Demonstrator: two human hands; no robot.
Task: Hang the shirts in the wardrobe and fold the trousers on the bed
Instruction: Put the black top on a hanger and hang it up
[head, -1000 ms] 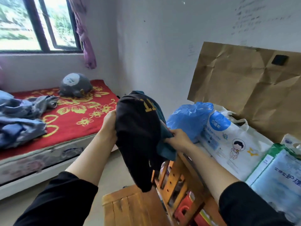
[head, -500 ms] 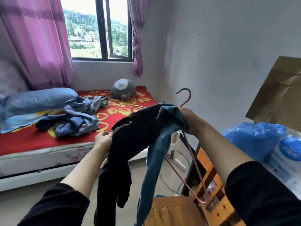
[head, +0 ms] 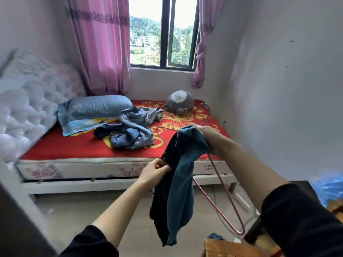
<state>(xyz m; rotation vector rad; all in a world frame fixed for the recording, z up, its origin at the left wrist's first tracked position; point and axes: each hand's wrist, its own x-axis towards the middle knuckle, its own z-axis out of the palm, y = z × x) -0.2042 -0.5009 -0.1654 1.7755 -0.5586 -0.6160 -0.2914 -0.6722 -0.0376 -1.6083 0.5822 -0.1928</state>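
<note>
Teal-and-black shirt [head: 178, 182] now lifted, hanger [head: 221, 182] trailing.
Our right grip [head: 209, 140] clasps both; left grip [head: 154, 170], below it, pinches cloth; we judge hanging next.

Head view, looking forward-down, close over hands [head: 185, 154], facing bed [head: 74, 147].

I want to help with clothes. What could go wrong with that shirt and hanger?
The shirt is bunched in the right hand with the hanger, so it might slip off. The left hand only pinches its edge. The hanger's low corner hangs near the wooden chair and may snag.
</note>
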